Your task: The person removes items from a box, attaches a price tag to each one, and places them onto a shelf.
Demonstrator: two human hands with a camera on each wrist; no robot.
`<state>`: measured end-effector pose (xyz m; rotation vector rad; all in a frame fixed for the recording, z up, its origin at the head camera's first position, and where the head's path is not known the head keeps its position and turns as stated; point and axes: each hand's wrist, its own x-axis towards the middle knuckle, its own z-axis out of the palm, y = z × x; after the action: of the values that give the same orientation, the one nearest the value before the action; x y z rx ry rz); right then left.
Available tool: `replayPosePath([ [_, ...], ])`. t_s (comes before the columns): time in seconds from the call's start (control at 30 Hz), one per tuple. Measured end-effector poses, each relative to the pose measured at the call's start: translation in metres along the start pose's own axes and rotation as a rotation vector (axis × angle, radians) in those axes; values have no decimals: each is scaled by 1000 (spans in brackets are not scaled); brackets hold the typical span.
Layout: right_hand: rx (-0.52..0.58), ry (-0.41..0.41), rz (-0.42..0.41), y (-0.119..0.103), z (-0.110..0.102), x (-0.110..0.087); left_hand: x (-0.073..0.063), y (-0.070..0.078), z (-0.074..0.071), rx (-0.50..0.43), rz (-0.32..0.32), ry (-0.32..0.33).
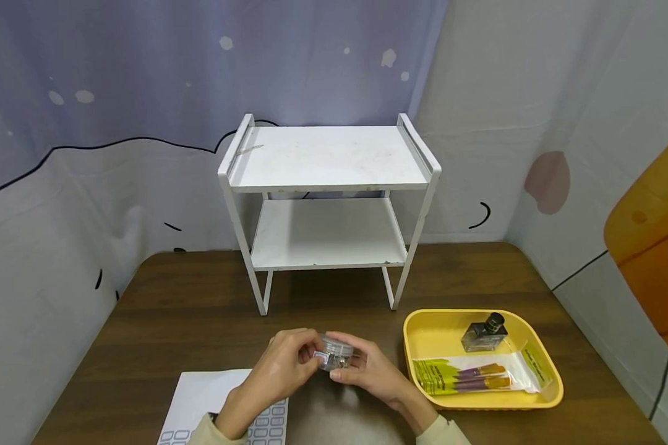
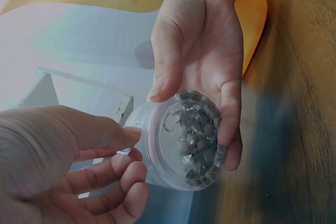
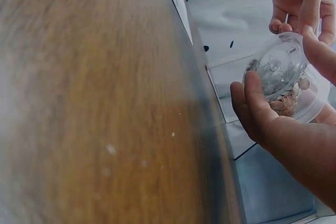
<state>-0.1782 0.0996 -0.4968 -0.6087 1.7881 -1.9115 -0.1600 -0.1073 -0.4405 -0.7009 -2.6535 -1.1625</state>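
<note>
at the left, a white sheet (image 1: 203,392) printed with rows of rounded outlines lies on the wooden table (image 1: 167,309), partly under the left forearm. a sleeve brushing across it could drag it askew.

next comes the left hand (image 1: 284,361), its thumb and forefinger pinching a small pale label (image 1: 322,357) against the side of the jar, the other fingers loosely bent. the label could go on crooked or crease if the jar turned under those fingertips, or cling to the thumb as the hand lets go; how much of it is stuck down cannot be told.

the clear jar (image 1: 338,351) is between the two hands, over the table and in front of the white two-tier shelf (image 1: 328,154). it holds small metallic pieces (image 2: 197,140), probably thumbtacks. they would likely spill if the jar slipped and its lid were loose; whether it is tight does not show.

the right hand (image 1: 373,368) grips the jar, thumb on one side and fingers on the other. smooth, round plastic may twist in that grip if the left presses harder.

at the far right, the yellow tray (image 1: 409,346) holds a dark-capped glass bottle (image 1: 483,337) and a clear-and-green packet (image 1: 467,375); a wide swing of the right elbow might jog it.
</note>
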Motion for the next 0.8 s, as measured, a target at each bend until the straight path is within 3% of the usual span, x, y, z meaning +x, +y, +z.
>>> replayPosePath([
  [0.43,1,-11,-2,1,0,-2,-1,-1,-1,-22,12,-14],
  [0.8,11,-43,-33,0,-4,-4,-3,-3,-1,-124,-7,-29],
])
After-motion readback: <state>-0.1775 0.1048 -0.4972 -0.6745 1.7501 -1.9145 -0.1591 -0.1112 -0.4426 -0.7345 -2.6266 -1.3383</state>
